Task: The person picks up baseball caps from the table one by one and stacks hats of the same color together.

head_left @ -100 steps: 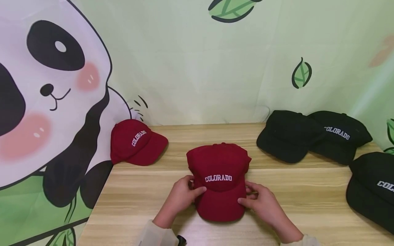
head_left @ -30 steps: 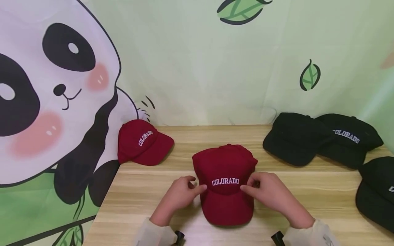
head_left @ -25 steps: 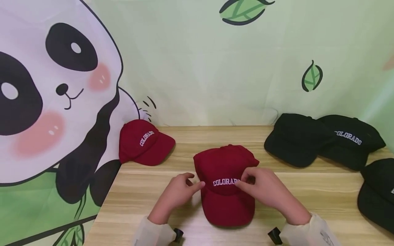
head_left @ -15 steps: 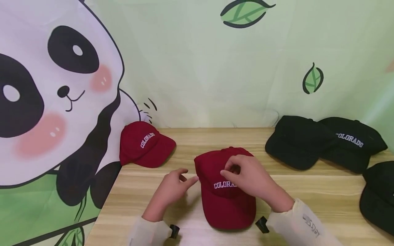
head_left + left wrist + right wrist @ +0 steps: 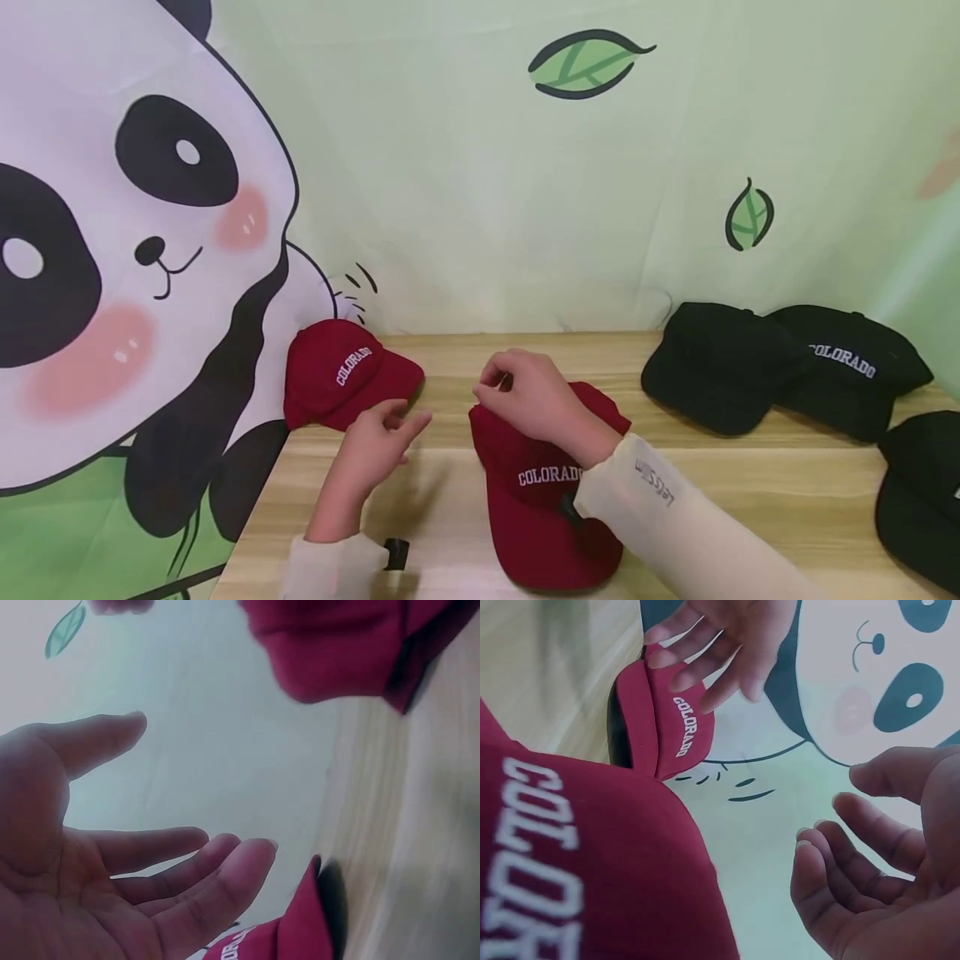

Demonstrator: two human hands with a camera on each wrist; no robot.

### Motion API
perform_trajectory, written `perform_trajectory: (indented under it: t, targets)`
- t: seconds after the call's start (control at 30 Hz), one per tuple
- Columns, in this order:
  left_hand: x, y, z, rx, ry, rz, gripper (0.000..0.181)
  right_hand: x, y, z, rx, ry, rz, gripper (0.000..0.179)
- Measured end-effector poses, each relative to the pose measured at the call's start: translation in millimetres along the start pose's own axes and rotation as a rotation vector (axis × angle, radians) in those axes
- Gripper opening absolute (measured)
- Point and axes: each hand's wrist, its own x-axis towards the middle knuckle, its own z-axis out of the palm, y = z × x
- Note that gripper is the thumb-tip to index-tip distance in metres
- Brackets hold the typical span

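A dark red baseball cap [image 5: 551, 533] lettered COLORADO sits mid-table, its brim toward me. Above its crown my right hand [image 5: 536, 396] passes with fingers loosely bent and nothing in them; the wrist and sleeve cover part of the cap. At the table's left end lies a second red cap [image 5: 330, 371], brim pointing right. My left hand [image 5: 371, 450] is in front of that cap and overlaps its brim in the head view. In the left wrist view the fingers [image 5: 225, 892] are spread and relaxed, holding nothing.
Two overlapping black caps [image 5: 720, 367] lie at the back right, and another black cap [image 5: 918, 492] is cut off by the right edge. Behind the wooden table [image 5: 720, 500] hangs a green panda-print backdrop [image 5: 450, 192].
Both hands have let go of the middle red cap. The left hand has moved left toward the second red cap; the right has swung up and left over the middle cap's crown.
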Motion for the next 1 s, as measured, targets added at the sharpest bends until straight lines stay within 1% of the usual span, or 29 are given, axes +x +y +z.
perform_trajectory:
  t: [0.13,0.3,0.47,0.63,0.73,0.83,1.0]
  targets:
    - [2.1,-1.6,-7.6,0.008,0.02,-0.011,0.071,16.9,-1.0,6.0,0.008,-0.006,0.009,0.008]
    - [4.9,-4.9,-14.3,0.008,0.041,-0.029,0.071,32.3,-4.1,9.7,0.028,-0.043,0.018,0.009]
    - [8.1,-11.5,-19.0,-0.001,0.054,-0.057,0.076,45.2,-8.4,12.7,0.022,-0.099,-0.015,0.01]
    - [10.7,-18.1,-22.1,0.012,0.064,-0.094,0.078,56.8,-10.5,18.5,-0.02,-0.17,-0.047,0.011]
    - [12.2,-20.7,-23.7,0.017,0.069,-0.112,0.079,62.3,-11.3,21.4,-0.029,-0.192,-0.032,0.012]
    - [14.2,-24.0,-24.5,0.02,0.069,-0.131,0.08,67.0,-11.3,23.4,-0.031,-0.194,-0.015,0.013]
    - [16.2,-30.1,-25.8,0.036,0.083,-0.138,0.08,76.5,-8.1,28.4,-0.032,-0.191,0.01,0.017]
